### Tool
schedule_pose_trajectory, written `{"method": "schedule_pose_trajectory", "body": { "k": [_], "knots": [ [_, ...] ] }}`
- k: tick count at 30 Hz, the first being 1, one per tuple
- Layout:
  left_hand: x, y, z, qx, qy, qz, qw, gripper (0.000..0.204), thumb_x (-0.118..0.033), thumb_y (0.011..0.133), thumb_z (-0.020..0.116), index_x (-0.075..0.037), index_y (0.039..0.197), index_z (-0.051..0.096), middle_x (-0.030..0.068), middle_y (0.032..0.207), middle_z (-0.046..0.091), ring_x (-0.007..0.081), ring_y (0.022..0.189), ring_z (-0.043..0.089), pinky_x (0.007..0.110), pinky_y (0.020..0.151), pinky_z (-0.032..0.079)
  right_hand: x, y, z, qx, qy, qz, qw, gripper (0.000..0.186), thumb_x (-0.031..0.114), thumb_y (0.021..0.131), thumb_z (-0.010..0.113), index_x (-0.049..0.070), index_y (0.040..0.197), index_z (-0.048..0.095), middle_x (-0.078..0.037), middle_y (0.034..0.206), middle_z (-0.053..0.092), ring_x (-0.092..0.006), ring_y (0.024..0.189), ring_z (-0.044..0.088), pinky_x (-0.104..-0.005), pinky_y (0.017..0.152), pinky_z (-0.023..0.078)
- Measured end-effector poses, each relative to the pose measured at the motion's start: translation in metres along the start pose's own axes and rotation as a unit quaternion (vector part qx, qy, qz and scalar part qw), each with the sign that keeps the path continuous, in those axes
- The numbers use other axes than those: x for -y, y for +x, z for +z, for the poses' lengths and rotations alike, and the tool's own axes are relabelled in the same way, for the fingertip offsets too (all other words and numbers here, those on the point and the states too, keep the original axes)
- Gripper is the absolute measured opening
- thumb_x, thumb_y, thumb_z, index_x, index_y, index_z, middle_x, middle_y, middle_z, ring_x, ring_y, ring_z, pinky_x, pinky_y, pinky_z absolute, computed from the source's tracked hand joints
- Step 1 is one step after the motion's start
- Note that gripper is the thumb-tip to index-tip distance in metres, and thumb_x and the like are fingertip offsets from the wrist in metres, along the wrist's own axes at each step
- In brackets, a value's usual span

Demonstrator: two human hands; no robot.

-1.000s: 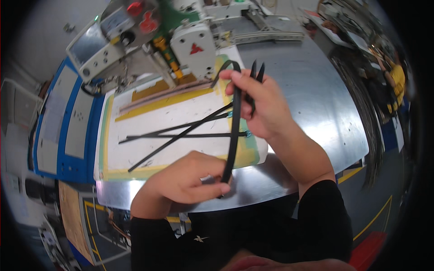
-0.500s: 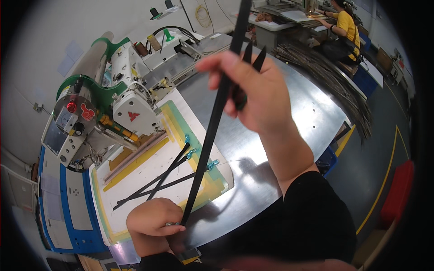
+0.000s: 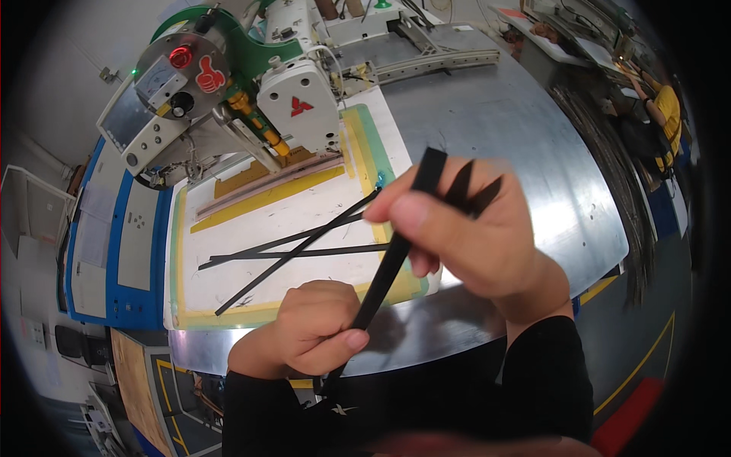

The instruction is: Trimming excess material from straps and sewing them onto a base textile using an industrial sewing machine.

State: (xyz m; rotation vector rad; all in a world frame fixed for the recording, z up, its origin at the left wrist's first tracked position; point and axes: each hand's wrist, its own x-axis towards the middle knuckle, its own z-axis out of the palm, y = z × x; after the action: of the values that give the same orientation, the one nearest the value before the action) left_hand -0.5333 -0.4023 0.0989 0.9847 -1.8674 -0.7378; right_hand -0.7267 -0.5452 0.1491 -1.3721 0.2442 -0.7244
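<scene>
A flat black strap (image 3: 378, 283) is stretched at a slant between my two hands, in front of my body. My left hand (image 3: 312, 324) is closed round its lower part, and a short tail hangs below the fist. Higher up, my right hand (image 3: 487, 244) pinches the strap near its top end between thumb and forefinger. Two dark pointed blades of what look like thread snips (image 3: 461, 183) stick out between the right hand's fingers; their handle is hidden in the palm. Beyond the left hand, several loose black straps (image 3: 304, 242) lie crossed on a white board (image 3: 199, 286).
A white sewing machine head (image 3: 298, 103) with a control panel (image 3: 141, 114) stands behind the board, which green and yellow tape edges. To the right spreads a shiny metal table (image 3: 487, 114). A person in a yellow top (image 3: 668, 110) works at the far right, near long dark strips (image 3: 601, 152).
My right hand has come down and nearer the left, which has risen a little along with the strap. The view has shifted, so the machine now sits higher and further right.
</scene>
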Motion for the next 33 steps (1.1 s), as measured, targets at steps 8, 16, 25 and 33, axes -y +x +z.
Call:
{"method": "schedule_pose_trajectory", "body": {
  "k": [8, 16, 25, 33],
  "knots": [
    [-0.001, 0.002, 0.0, 0.004, -0.07, 0.029, 0.997, 0.03, -0.019, 0.087, 0.062, -0.001, 0.063, 0.059, 0.0074, 0.058, 0.058, 0.0218, 0.049, 0.057, 0.032, 0.049, 0.044, 0.006, 0.001, -0.006, -0.065, 0.073, -0.061, 0.993, 0.039, 0.023, 0.101, 0.053, -0.011, 0.091, 0.069, -0.011, 0.063, 0.063, -0.0112, 0.044, 0.054, -0.0219, 0.041, 0.042],
    [-0.002, 0.004, 0.0, -0.014, -0.068, 0.017, 0.997, 0.031, -0.022, 0.084, 0.065, -0.002, 0.061, 0.058, 0.0073, 0.055, 0.057, 0.0213, 0.048, 0.056, 0.033, 0.048, 0.044, 0.003, 0.003, -0.008, -0.038, 0.089, -0.059, 0.994, 0.04, 0.023, 0.103, 0.051, -0.011, 0.091, 0.069, -0.012, 0.065, 0.064, -0.0108, 0.044, 0.054, -0.0214, 0.042, 0.042],
    [-0.001, 0.002, 0.002, -0.014, -0.078, 0.009, 0.997, 0.034, -0.022, 0.086, 0.067, -0.001, 0.06, 0.059, 0.0078, 0.056, 0.058, 0.0222, 0.048, 0.057, 0.033, 0.049, 0.046, 0.008, -0.003, -0.008, -0.034, 0.081, -0.052, 0.995, 0.04, 0.023, 0.103, 0.051, -0.01, 0.089, 0.069, -0.012, 0.066, 0.065, -0.0101, 0.045, 0.054, -0.0209, 0.042, 0.042],
    [-0.019, -0.003, -0.001, -0.069, -0.23, -0.238, 0.941, 0.025, -0.007, 0.097, 0.054, 0.004, 0.118, 0.062, 0.0084, 0.084, 0.067, 0.014, 0.073, 0.063, 0.028, 0.07, 0.05, -0.017, 0.008, 0.008, 0.04, 0.013, 0.041, 0.998, 0.023, 0.014, 0.097, 0.066, -0.007, 0.092, 0.072, -0.007, 0.068, 0.067, -0.0069, 0.054, 0.059, -0.0189, 0.049, 0.046]
  ]
}}
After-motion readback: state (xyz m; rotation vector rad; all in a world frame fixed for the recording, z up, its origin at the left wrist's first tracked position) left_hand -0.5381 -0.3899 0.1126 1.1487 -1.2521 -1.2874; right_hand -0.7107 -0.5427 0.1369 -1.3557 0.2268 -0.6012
